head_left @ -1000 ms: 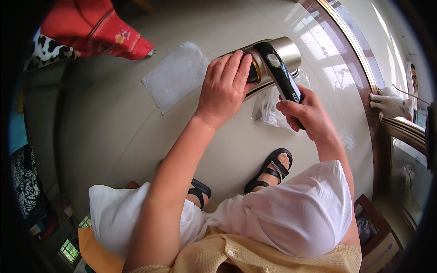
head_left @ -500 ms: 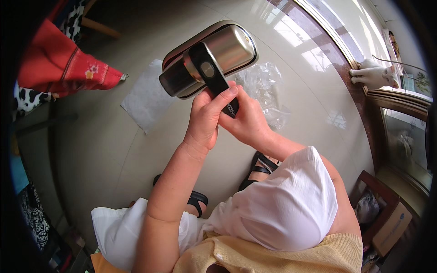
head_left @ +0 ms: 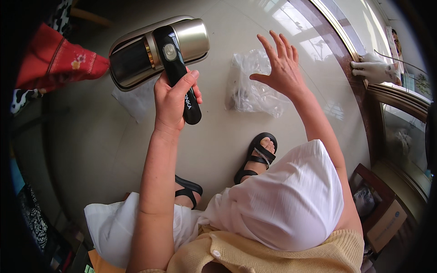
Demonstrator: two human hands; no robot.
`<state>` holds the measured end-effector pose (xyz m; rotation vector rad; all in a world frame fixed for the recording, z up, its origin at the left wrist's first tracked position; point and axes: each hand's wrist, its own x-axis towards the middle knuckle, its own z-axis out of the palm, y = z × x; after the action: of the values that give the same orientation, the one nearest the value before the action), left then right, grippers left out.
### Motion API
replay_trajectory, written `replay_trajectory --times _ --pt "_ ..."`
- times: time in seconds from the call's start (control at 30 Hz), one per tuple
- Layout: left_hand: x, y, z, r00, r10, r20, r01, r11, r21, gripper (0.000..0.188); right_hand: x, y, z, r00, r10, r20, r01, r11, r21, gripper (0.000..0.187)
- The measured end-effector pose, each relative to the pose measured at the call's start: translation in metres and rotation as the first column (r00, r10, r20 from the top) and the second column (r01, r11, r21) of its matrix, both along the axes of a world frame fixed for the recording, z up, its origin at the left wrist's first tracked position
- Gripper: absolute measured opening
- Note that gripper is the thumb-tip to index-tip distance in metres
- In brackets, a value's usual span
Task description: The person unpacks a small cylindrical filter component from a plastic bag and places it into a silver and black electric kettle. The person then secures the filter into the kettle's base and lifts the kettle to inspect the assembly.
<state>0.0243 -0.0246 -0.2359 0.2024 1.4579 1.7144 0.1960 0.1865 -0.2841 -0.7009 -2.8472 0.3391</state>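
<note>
A silver and black handheld vacuum cleaner (head_left: 191,38) with a dark cylinder and a broad rounded base is held up over the floor. My left hand (head_left: 172,102) is closed around its black handle, the thumb lying along the handle below a round grey button. The lower end of the handle sticks out past my fingers. My right hand (head_left: 283,68) is raised apart from the vacuum, fingers spread and palm holding nothing. Beneath and beside it a crumpled clear plastic bag (head_left: 250,93) lies on the floor.
A white sheet-like wrapping (head_left: 136,102) lies partly hidden behind the vacuum. Red fabric (head_left: 68,59) with a flower hangs at the left, close to the vacuum's base. A white cat (head_left: 375,70) is by the window frame; a cardboard box (head_left: 386,227) stands lower right.
My right hand has let go of the handle and moved up and right, its fingers opening. My left hand has carried the vacuum left, turning it so the button faces up.
</note>
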Motion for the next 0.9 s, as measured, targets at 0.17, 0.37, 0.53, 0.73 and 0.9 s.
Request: replay_trajectory --times 0.17,0.37,0.53,0.73,0.9 --pt "0.001 0.000 -0.004 0.999 0.022 0.026 -0.022 1.000 -0.001 0.017 0.004 -0.035 -0.019 0.890 0.305 0.338 -0.315 0.949 -0.027 0.080" --pt "0.023 -0.003 -0.040 0.998 0.025 -0.052 -0.024 0.999 0.026 0.012 0.056 -0.022 -0.088 0.923 0.183 0.339 -0.146 0.981 -0.130 0.060" --pt "0.035 0.004 -0.047 0.995 0.034 -0.092 -0.032 0.999 0.022 0.009 0.071 -0.014 -0.095 0.955 0.174 0.241 -0.143 0.979 -0.142 0.057" --pt "0.017 0.001 -0.036 0.990 0.057 -0.133 -0.056 0.998 0.006 0.010 0.062 -0.032 -0.019 0.829 0.297 0.474 -0.271 0.955 -0.125 0.094" --pt "0.001 0.003 -0.028 0.983 0.056 -0.175 -0.052 0.998 0.030 0.011 0.108 -0.018 -0.071 0.667 0.335 0.665 -0.451 0.893 0.002 0.081"
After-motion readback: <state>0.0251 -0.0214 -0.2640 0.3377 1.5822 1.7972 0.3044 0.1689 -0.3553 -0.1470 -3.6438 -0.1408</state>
